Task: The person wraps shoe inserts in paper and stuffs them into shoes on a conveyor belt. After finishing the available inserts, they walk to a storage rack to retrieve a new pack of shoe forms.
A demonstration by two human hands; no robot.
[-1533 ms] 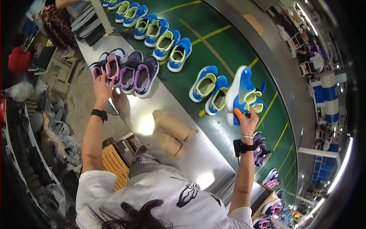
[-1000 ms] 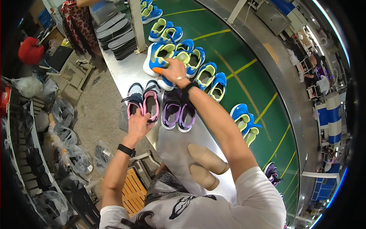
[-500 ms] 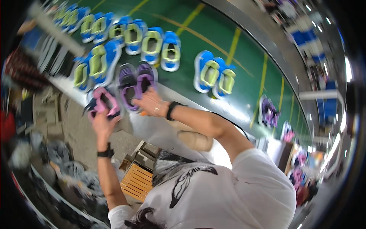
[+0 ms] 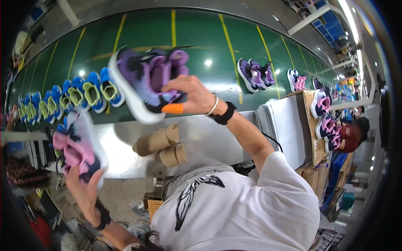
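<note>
Head view shows the left hand (image 4: 86, 194) near the left end of the metal table (image 4: 213, 142); it grasps pink-and-black shoes (image 4: 79, 154) by the heels, a little blurred. Two tan forms (image 4: 155, 140) lie on the table. Over the table's far edge, the right hand (image 4: 192, 96) grips a pair of purple-and-black shoes (image 4: 138, 83), its orange-covered thumb (image 4: 172, 109) at the heel. Beyond the table, the green belt (image 4: 201, 33) carries a row of blue shoes (image 4: 94, 92) toward its left.
</note>
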